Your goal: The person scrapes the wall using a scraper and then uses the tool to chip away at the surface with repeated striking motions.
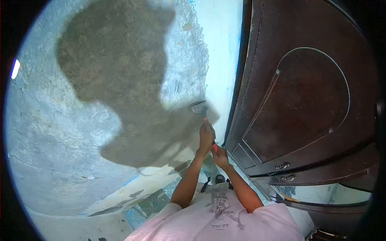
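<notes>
A scraper (pixel 199 107) with a broad flat blade and a handle with red on it is held in both of my hands. Its blade lies against the wall (pixel 183 74), at the ragged edge where bare grey surface meets a pale white coating (pixel 221 48). My left hand (pixel 207 135) is closed round the handle just behind the blade. Lower down, my right hand (pixel 220 156) grips the red end of the handle. The fingers of both hands are partly hidden.
Dark wooden furniture (pixel 309 92) with carved panels and metal handles stands close on the right. My shadow covers much of the wall. Below, the floor (pixel 150 203) is strewn with flakes and patches of debris.
</notes>
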The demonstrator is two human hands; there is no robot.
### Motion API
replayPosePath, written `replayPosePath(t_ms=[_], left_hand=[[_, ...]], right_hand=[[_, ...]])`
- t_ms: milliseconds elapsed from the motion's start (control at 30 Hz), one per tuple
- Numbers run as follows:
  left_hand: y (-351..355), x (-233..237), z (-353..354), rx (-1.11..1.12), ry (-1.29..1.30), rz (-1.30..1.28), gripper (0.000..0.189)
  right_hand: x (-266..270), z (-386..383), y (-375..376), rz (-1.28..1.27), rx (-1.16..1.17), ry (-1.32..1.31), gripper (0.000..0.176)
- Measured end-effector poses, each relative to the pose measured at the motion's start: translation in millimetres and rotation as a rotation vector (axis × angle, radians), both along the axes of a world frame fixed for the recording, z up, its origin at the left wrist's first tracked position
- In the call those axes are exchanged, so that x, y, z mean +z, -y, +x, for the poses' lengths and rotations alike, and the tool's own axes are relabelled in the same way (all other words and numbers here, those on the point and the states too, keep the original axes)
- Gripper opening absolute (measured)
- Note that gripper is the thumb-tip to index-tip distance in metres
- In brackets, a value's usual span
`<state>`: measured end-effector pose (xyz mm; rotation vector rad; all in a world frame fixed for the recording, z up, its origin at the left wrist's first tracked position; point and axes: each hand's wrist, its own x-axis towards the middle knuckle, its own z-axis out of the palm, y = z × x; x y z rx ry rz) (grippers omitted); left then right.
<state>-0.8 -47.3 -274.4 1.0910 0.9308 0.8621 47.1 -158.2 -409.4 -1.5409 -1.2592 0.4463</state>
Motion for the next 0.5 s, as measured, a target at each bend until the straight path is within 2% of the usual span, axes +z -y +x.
replayPosePath(t_ms=[33,100,133,167,233,300,333,367,400,433,500], left_hand=[[-5.7,-31.6,2.3,0.041,-0.039,0.082,0.06],[-10.7,-32.8,4.2,0.082,-0.074,0.179,0.06],[-7.4,-7.9,4.2,0.052,-0.081,0.081,0.059],[-5.5,11.5,3.0,0.019,-0.093,-0.02,0.058],[-8.4,24.3,2.9,0.015,-0.065,-0.001,0.059],[-9.8,29.7,5.6,0.009,0.012,0.044,0.062],[-18.5,2.1,7.5,0.009,0.015,0.047,0.062],[-31.3,-50.6,8.1,0.053,0.001,0.248,0.062],[-34.8,-82.0,6.4,0.098,-0.014,0.448,0.062],[-24.0,-71.3,3.3,0.097,-0.012,0.449,0.062],[-0.5,-15.4,1.1,0.082,-0.018,0.08,0.064]], right_hand=[[-0.4,-0.8,4.1,-0.001,0.001,0.001,0.03],[8.4,-0.1,3.5,-0.065,0.008,0.083,0.032],[42.1,1.8,3.0,-0.2,0.023,-0.055,0.035],[49.8,3.8,-8.2,-0.192,0.022,-0.057,0.035],[55.0,3.7,-14.6,-0.256,-0.062,-0.004,0.035],[45.9,7.9,-13.6,-0.231,-0.001,-0.025,0.033],[38.0,7.1,-13.0,-0.241,0.01,-0.046,0.037],[33.2,4.7,-10.4,-0.253,0.021,-0.071,0.041],[38.4,2.1,-4.0,-0.164,0.036,0.045,0.041],[20.3,1.1,-0.9,-0.163,0.034,0.046,0.041],[-29.8,7.1,-6.7,-0.006,0.036,0.132,0.04]])
